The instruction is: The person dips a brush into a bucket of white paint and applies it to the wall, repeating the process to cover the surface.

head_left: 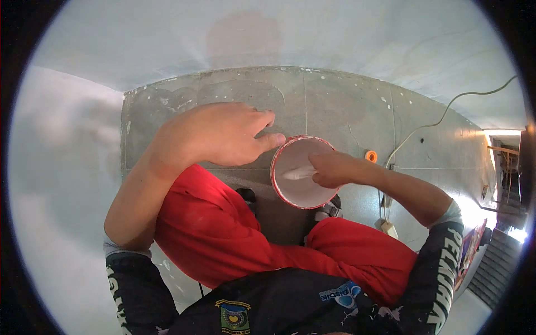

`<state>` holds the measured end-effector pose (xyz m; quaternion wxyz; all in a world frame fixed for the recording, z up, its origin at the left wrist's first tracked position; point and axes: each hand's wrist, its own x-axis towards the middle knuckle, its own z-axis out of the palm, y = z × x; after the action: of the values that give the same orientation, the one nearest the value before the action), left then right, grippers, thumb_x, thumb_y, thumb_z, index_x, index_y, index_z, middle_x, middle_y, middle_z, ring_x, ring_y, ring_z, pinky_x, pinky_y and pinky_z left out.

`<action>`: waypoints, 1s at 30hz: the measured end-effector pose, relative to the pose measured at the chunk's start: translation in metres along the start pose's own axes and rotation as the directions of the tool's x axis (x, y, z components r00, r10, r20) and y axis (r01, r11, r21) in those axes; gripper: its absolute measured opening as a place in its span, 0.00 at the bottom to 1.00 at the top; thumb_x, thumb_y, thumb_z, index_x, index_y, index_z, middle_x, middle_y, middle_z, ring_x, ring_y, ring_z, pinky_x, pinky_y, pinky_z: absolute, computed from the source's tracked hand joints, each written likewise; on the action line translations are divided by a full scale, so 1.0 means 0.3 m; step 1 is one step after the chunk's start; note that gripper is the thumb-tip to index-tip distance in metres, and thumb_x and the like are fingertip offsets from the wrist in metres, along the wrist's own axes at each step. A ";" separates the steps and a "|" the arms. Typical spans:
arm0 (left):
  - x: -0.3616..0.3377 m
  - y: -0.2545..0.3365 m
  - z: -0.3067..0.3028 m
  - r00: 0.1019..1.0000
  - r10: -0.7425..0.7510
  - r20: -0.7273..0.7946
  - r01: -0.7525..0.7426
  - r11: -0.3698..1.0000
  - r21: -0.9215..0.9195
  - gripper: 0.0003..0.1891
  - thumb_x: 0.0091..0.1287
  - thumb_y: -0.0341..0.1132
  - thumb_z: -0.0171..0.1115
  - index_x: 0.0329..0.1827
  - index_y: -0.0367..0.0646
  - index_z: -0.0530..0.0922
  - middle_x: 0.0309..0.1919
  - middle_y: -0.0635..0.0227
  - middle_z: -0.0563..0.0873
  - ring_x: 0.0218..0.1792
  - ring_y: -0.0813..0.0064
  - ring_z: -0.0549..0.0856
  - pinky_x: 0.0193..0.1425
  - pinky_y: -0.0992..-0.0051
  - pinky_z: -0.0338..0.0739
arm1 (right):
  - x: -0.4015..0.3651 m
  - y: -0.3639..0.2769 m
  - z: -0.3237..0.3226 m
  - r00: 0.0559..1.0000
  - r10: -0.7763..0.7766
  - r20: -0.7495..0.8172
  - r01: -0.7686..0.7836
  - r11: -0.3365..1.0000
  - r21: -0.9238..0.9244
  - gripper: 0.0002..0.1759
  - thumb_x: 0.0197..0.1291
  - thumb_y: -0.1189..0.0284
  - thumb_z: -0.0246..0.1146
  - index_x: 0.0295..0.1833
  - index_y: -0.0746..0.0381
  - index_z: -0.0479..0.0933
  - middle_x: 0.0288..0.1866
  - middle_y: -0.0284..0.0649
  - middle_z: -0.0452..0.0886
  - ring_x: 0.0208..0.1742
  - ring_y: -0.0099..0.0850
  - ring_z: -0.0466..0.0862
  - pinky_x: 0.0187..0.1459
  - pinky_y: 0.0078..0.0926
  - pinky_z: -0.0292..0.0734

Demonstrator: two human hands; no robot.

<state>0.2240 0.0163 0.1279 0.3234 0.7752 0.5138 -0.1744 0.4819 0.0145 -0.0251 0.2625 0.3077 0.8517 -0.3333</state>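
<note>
Stirrer (298, 173) handle hidden in R hand (335, 170); L hand (223, 134) on bucket (301, 207) rim.

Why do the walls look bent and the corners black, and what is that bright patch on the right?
Head view: a fisheye lens curves the walls and floor and leaves black corners; head view: light from the opening at the right edge blows out into glare; head view: the left hand, the bucket and the right hand gripping a white-coated stick look sharp.

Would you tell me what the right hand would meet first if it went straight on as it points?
Likely the white paint inside the round red-rimmed bucket: the right hand points its white-coated tool into it, though depth is unclear.
</note>
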 end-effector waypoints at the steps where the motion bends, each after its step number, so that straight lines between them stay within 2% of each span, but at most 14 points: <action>1: 0.002 -0.001 0.000 1.000 -0.001 0.005 0.001 1.000 0.000 0.26 0.77 0.55 0.48 0.58 0.39 0.77 0.49 0.50 0.85 0.51 0.49 0.83 0.56 0.57 0.76 | -0.024 -0.009 -0.056 1.000 0.002 -0.002 -0.002 1.000 0.002 0.17 0.62 0.69 0.60 0.51 0.70 0.75 0.38 0.51 0.87 0.40 0.45 0.88 0.41 0.45 0.82; 3: 0.005 -0.007 0.004 1.000 0.001 0.003 -0.001 1.000 -0.007 0.26 0.77 0.55 0.48 0.58 0.39 0.77 0.49 0.49 0.85 0.51 0.48 0.83 0.56 0.57 0.76 | -0.087 -0.032 -0.179 0.918 0.150 0.368 -0.281 0.899 0.335 0.17 0.68 0.63 0.57 0.48 0.68 0.77 0.41 0.47 0.87 0.39 0.34 0.87 0.36 0.35 0.81; 6: -0.001 0.003 -0.001 1.000 -0.001 -0.007 0.001 1.000 -0.009 0.26 0.77 0.55 0.48 0.59 0.40 0.77 0.49 0.49 0.85 0.51 0.48 0.83 0.56 0.57 0.76 | -0.144 0.034 -0.204 0.912 0.090 0.400 -0.286 0.840 0.462 0.19 0.72 0.60 0.55 0.44 0.66 0.79 0.37 0.39 0.85 0.35 0.25 0.84 0.32 0.26 0.78; 8: 0.001 0.005 0.000 1.000 -0.001 -0.016 0.001 1.000 0.000 0.26 0.77 0.55 0.48 0.59 0.40 0.77 0.49 0.48 0.85 0.51 0.48 0.83 0.56 0.57 0.76 | -0.185 0.077 -0.189 0.926 0.071 0.371 -0.274 0.803 0.530 0.19 0.72 0.60 0.55 0.42 0.66 0.80 0.34 0.35 0.84 0.32 0.25 0.83 0.31 0.25 0.77; 10: 0.014 -0.008 0.014 0.996 0.059 -0.071 -0.061 0.998 -0.016 0.26 0.77 0.54 0.47 0.52 0.36 0.78 0.39 0.46 0.85 0.45 0.45 0.85 0.50 0.53 0.77 | -0.217 0.118 -0.173 0.940 0.055 0.338 -0.258 0.761 0.595 0.19 0.72 0.59 0.55 0.41 0.65 0.80 0.30 0.31 0.82 0.29 0.24 0.81 0.30 0.24 0.76; 12: 0.020 -0.007 0.013 0.997 0.054 -0.060 -0.055 0.998 -0.012 0.27 0.77 0.55 0.47 0.52 0.36 0.78 0.40 0.47 0.86 0.46 0.46 0.84 0.51 0.53 0.77 | -0.243 0.156 -0.155 0.948 0.034 0.317 -0.260 0.657 0.708 0.19 0.72 0.60 0.55 0.45 0.64 0.84 0.29 0.29 0.81 0.26 0.22 0.78 0.27 0.23 0.74; 14: 0.026 0.009 0.006 0.998 0.049 -0.047 -0.050 0.999 -0.008 0.27 0.77 0.55 0.47 0.53 0.36 0.78 0.41 0.47 0.86 0.47 0.46 0.84 0.52 0.53 0.77 | -0.267 0.195 -0.134 0.948 0.017 0.319 -0.269 0.577 0.771 0.19 0.72 0.60 0.55 0.45 0.63 0.84 0.28 0.29 0.80 0.25 0.20 0.77 0.25 0.21 0.72; 16: 0.031 0.030 -0.011 0.999 -0.036 0.037 0.037 0.999 -0.010 0.26 0.77 0.56 0.48 0.61 0.42 0.77 0.50 0.51 0.85 0.52 0.50 0.83 0.58 0.58 0.76 | -0.286 0.218 -0.129 0.948 -0.002 0.319 -0.277 0.491 0.826 0.18 0.71 0.61 0.56 0.46 0.62 0.85 0.27 0.28 0.80 0.24 0.18 0.76 0.22 0.19 0.70; 20: 0.057 0.029 0.001 0.999 -0.022 0.039 0.022 1.000 -0.001 0.27 0.77 0.57 0.47 0.61 0.42 0.76 0.51 0.53 0.85 0.53 0.52 0.83 0.58 0.60 0.76 | -0.313 0.255 -0.097 0.937 -0.078 0.340 -0.291 0.364 0.885 0.17 0.67 0.63 0.57 0.46 0.64 0.86 0.23 0.29 0.77 0.17 0.15 0.70 0.17 0.17 0.62; 22: 0.068 0.032 0.004 0.999 -0.015 0.041 0.017 0.999 -0.044 0.29 0.77 0.57 0.45 0.60 0.38 0.76 0.48 0.47 0.86 0.51 0.48 0.84 0.56 0.55 0.77 | -0.308 0.277 -0.063 0.940 -0.108 0.325 -0.278 0.310 0.909 0.18 0.66 0.63 0.57 0.46 0.65 0.86 0.21 0.29 0.76 0.15 0.15 0.68 0.15 0.16 0.60; 24: 0.074 0.032 0.006 0.999 -0.016 0.039 0.018 0.999 -0.044 0.29 0.77 0.57 0.46 0.60 0.38 0.76 0.48 0.48 0.86 0.52 0.48 0.84 0.56 0.55 0.77 | -0.298 0.295 -0.037 0.911 -0.249 0.328 -0.288 0.185 0.940 0.21 0.65 0.64 0.56 0.45 0.72 0.85 0.19 0.33 0.74 0.11 0.16 0.64 0.13 0.17 0.57; 26: 0.081 0.038 0.002 0.999 -0.018 0.037 0.020 0.999 -0.042 0.29 0.77 0.57 0.46 0.61 0.38 0.76 0.49 0.48 0.86 0.52 0.48 0.84 0.56 0.55 0.77 | -0.291 0.307 -0.018 0.898 -0.287 0.333 -0.297 0.164 0.941 0.23 0.65 0.62 0.55 0.44 0.73 0.84 0.19 0.33 0.74 0.11 0.16 0.63 0.12 0.17 0.56; 28: 0.089 0.045 -0.007 0.995 -0.028 0.091 0.032 0.999 -0.040 0.26 0.77 0.56 0.48 0.61 0.43 0.76 0.50 0.55 0.86 0.51 0.53 0.84 0.56 0.61 0.77 | -0.281 0.323 -0.003 0.884 -0.327 0.336 -0.304 0.143 0.942 0.24 0.64 0.61 0.55 0.44 0.74 0.84 0.18 0.34 0.74 0.11 0.15 0.62 0.12 0.17 0.55; 30: 0.096 0.040 -0.001 0.997 -0.011 0.076 0.013 0.999 -0.038 0.25 0.77 0.55 0.48 0.61 0.43 0.76 0.50 0.55 0.86 0.51 0.53 0.84 0.56 0.61 0.77 | -0.274 0.342 0.005 0.846 -0.399 0.353 -0.309 0.172 0.935 0.24 0.65 0.58 0.53 0.45 0.68 0.84 0.20 0.29 0.73 0.12 0.13 0.63 0.14 0.17 0.57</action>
<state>0.2468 0.0331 0.1147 0.3563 0.7587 0.5091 -0.1956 0.6093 0.0451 -0.0142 0.2141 0.2699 0.3316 -0.8783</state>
